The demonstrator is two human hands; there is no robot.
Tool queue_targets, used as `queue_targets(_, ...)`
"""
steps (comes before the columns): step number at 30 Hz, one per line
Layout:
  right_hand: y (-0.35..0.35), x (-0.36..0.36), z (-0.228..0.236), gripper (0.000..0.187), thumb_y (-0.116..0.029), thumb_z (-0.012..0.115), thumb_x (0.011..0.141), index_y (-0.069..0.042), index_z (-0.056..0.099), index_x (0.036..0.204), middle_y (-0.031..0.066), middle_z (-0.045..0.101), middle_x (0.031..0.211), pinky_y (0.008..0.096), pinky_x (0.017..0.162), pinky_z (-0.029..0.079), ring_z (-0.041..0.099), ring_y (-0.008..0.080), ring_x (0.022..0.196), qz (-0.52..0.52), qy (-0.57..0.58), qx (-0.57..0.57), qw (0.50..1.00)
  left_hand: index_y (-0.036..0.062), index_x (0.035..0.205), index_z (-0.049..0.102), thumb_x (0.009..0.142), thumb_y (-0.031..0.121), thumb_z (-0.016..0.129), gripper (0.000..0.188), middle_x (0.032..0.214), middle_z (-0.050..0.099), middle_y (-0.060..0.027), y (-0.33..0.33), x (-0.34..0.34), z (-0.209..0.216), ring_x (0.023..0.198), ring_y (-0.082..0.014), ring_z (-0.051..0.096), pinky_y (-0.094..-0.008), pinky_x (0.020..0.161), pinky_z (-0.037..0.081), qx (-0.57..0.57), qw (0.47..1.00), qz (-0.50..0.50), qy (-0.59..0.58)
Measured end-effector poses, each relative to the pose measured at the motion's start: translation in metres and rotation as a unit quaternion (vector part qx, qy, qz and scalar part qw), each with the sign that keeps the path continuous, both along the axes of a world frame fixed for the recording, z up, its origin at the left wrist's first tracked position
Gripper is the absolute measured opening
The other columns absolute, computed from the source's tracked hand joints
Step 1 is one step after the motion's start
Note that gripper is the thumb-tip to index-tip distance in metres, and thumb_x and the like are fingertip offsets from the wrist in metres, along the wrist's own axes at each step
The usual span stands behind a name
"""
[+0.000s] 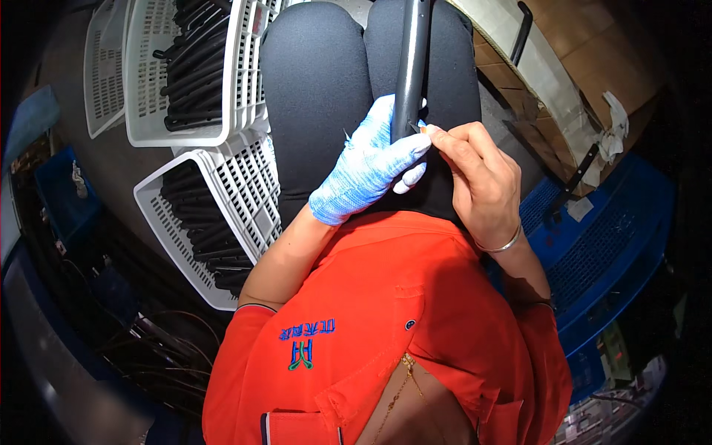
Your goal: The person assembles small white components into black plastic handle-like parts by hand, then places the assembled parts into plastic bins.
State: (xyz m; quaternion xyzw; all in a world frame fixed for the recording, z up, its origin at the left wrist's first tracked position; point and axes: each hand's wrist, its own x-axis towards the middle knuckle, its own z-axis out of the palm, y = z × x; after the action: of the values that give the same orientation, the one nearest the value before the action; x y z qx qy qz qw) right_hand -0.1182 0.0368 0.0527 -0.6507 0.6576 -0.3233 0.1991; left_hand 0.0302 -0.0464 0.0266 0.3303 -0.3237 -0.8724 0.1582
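Observation:
A black tube [410, 70] stands out over my thighs, running away from me and past the far edge of the view. Its near end is in my left hand [367, 163], which wears a blue knitted glove with white fingertips and is closed round it. My bare right hand [478, 170], with a bracelet on the wrist, is at the right side of that end. Its thumb and forefinger are pinched together beside the gloved thumb. A tiny orange and blue bit shows at those fingertips, too small to name.
At my left, white plastic baskets [252, 194] hold many black tubes [194, 67]. On the right are a blue plastic crate [615, 248] and cardboard [612, 55]. Another black rod [523, 33] leans by the cardboard, and a black-handled tool [582, 170] lies over the crate.

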Motion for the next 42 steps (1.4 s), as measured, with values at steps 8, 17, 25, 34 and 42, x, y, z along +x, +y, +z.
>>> queue_targets(8,-0.001,-0.001,0.001,0.029,0.011,0.061,0.071,-0.001,0.063,0.097,0.0100,0.056,0.078,0.0306,0.054,0.046,0.059,0.0237,0.063,0.004,0.022,0.008,1.000,0.0048,0.115,0.037,0.090,0.013,0.056,0.032,0.073,0.048,-0.0053,0.001,-0.002,0.000,0.049,-0.0090,0.046,-0.0220,0.039,0.035,0.013,1.000,0.007,-0.011)
queue_targets(17,-0.001,0.008,0.000,0.033,0.012,0.059,0.068,-0.001,0.064,0.099,0.0101,0.056,0.078,0.0310,0.055,0.046,0.059,0.0242,0.064,-0.015,0.048,-0.014,0.999,0.0051,0.111,0.040,0.092,0.014,0.053,0.025,0.072,0.046,-0.0033,0.008,-0.003,-0.009,0.049,-0.0068,0.043,-0.0209,0.042,0.034,-0.015,0.999,0.043,0.006)
queue_targets(25,-0.001,0.007,-0.001,0.033,0.012,0.059,0.068,-0.001,0.064,0.098,0.0100,0.057,0.079,0.0306,0.056,0.046,0.060,0.0238,0.064,-0.018,0.053,-0.027,0.998,0.0049,0.111,0.040,0.092,0.014,0.052,0.024,0.070,0.046,-0.0030,0.010,-0.005,-0.010,0.049,-0.0064,0.044,-0.0207,0.041,0.034,-0.026,0.998,0.051,0.016)
queue_targets(34,0.001,0.000,-0.008,0.027,0.001,0.051,0.091,0.004,0.048,0.117,0.0074,0.058,0.100,0.0230,0.081,0.045,0.056,0.0114,0.093,-0.131,-0.308,0.062,0.940,0.0043,0.115,0.038,0.092,0.016,0.053,0.029,0.077,0.051,-0.0046,0.003,-0.005,-0.003,0.050,-0.0073,0.046,-0.0202,0.042,0.037,0.051,0.996,0.061,0.049)
queue_targets(42,-0.060,-0.030,-0.030,0.035,-0.005,0.061,0.086,0.004,0.046,0.117,0.0091,0.058,0.104,0.0248,0.087,0.044,0.055,0.0128,0.099,-0.182,-0.433,-0.049,0.882,0.0049,0.106,0.040,0.085,0.011,0.064,0.033,0.079,0.052,-0.0050,0.020,-0.011,0.005,0.055,-0.0088,0.051,-0.0232,0.049,0.044,-0.102,0.986,0.036,-0.129)
